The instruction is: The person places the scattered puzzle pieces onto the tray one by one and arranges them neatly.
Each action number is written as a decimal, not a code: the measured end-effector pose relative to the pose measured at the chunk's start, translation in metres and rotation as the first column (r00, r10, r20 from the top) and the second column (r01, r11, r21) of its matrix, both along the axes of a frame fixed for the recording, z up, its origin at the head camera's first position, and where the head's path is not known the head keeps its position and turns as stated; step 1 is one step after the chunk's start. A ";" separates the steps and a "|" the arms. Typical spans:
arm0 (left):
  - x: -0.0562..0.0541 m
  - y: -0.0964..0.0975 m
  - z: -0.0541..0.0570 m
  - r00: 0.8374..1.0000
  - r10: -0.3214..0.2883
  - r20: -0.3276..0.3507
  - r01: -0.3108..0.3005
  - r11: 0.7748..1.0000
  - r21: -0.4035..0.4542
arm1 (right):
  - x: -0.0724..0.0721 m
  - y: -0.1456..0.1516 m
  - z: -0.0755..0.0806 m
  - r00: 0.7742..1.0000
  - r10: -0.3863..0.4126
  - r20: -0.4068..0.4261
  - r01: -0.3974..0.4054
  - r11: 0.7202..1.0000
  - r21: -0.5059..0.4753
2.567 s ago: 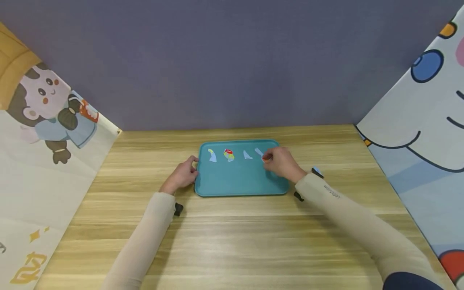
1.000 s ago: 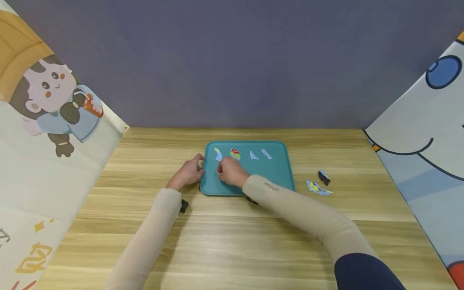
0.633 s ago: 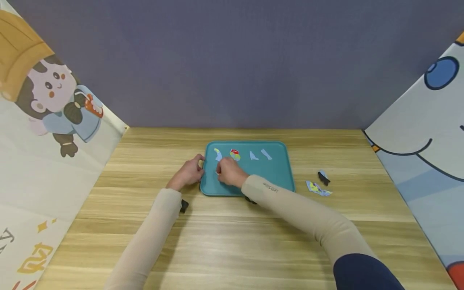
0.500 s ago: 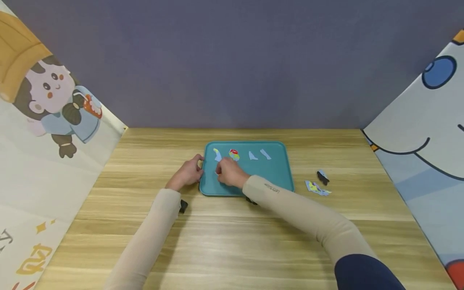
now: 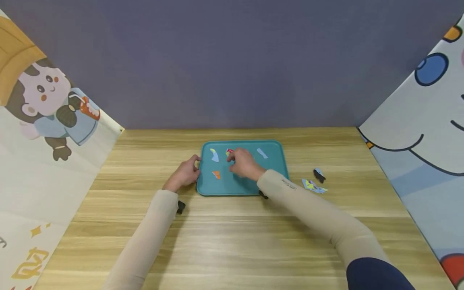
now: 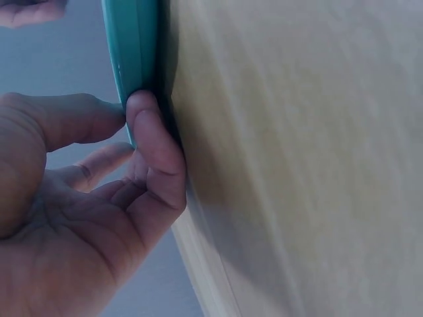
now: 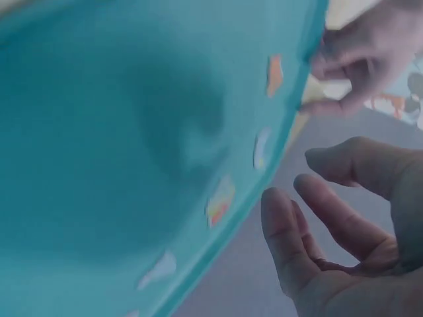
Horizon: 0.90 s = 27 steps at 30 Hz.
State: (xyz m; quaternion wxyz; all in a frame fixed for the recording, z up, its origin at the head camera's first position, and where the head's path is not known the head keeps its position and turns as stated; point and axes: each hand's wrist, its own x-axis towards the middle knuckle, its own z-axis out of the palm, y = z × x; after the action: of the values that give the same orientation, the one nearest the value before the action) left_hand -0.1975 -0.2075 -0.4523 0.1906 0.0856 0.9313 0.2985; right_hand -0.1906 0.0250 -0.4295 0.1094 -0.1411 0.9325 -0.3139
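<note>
Thumb and fingers of my left hand (image 5: 183,174) pinch the left rim of a teal tray (image 6: 135,39). Above the tray's middle is my right hand (image 7: 350,224), its fingers loosely spread with nothing between them. An orange paper piece (image 5: 216,174) lies flat at the tray's left. Along the far side lie a pale blue and yellow piece (image 5: 214,155), a red and yellow piece (image 7: 219,200) partly covered by my right hand in the head view, and a pale blue strip (image 5: 262,153). A whitish piece (image 7: 158,269) shows in the right wrist view but is hidden behind my hand from above.
On the wooden table (image 5: 224,241) right of the tray lie a blue, yellow and purple paper piece (image 5: 313,186) and a dark piece with light blue (image 5: 319,175). A grey-purple panel (image 5: 232,64) stands behind the table, with cartoon-printed panels at both sides.
My right hand carried the orange piece from the tray's right to its lower left, let it go, and has moved up and right with fingers spread. My left hand keeps its grip on the rim.
</note>
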 end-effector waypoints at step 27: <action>0.005 0.001 0.003 1.000 0.000 0.004 0.000 1.000 -0.007 | 0.002 0.147 0.008 0.993 -0.120 0.009 0.120 0.993 -0.004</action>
State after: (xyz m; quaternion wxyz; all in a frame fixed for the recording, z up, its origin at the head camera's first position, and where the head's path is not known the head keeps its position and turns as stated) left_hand -0.1927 -0.2062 -0.4489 0.1926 0.0846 0.9319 0.2954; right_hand -0.1884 0.1725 -0.4216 0.0941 -0.0837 0.9381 -0.3228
